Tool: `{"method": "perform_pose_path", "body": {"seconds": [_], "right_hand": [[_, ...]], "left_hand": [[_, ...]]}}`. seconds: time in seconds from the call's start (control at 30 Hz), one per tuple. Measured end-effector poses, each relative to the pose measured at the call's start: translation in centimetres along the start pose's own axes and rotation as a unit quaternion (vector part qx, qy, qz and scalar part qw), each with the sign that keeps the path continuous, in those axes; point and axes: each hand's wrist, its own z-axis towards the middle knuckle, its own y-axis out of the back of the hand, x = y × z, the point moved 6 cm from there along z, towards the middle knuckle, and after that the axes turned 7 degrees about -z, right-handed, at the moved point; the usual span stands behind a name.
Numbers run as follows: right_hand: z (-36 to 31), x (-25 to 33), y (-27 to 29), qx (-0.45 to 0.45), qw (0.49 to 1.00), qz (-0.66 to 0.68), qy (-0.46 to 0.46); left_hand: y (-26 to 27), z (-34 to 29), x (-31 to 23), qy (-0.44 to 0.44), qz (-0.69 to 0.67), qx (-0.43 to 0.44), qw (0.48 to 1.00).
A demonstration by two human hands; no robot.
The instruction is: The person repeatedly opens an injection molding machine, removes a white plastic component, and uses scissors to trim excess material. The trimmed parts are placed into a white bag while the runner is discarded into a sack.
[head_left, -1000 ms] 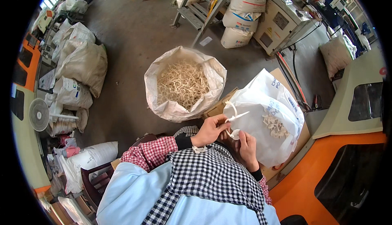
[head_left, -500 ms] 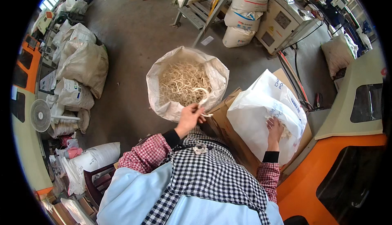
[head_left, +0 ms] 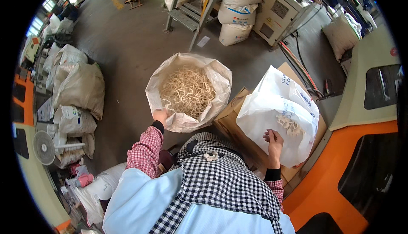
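A big open sack [head_left: 221,79] full of pale, curly plastic strips [head_left: 187,89] stands on the floor in front of me. My left hand [head_left: 160,116] is at its near left rim, touching the edge; its fingers are hidden from view. To the right, a white plastic bag [head_left: 272,106] lies on a cardboard box [head_left: 231,119]. Several small pale pieces [head_left: 290,125] sit in the bag's mouth. My right hand [head_left: 274,139] is at the lower edge of that opening, just below the pieces, with the fingers loosely apart and nothing in them.
Filled sacks [head_left: 78,85] are piled at the left beside a small fan [head_left: 43,148]. A metal ladder [head_left: 191,9], more white sacks [head_left: 238,4] and a grey cabinet [head_left: 282,9] stand at the back. An orange and beige machine [head_left: 365,119] borders the right.
One second ago both hands held a pale strip together near the white bag. My left hand then carried it to the sack and has slid left along the rim; my right hand stays at the bag.
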Motion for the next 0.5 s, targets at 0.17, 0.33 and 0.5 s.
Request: {"method": "perform_pose_path", "body": {"seconds": [0.17,0.33,0.5], "right_hand": [[-2.7,-1.1,0.3,-0.048,0.999,0.004,-0.010],[-7.1,-4.0,-0.1,-0.084,0.994,-0.059,-0.040],[-10.6,-4.9,-0.4,-0.133,0.977,-0.165,0.003]], "left_hand": [[1.5,3.9,1.6,-0.029,0.155,-0.117,0.980],[-4.0,2.6,7.5,-0.053,0.446,0.238,0.861],[-14.1,-10.7,6.0,-0.052,0.547,0.503,0.667]]}}
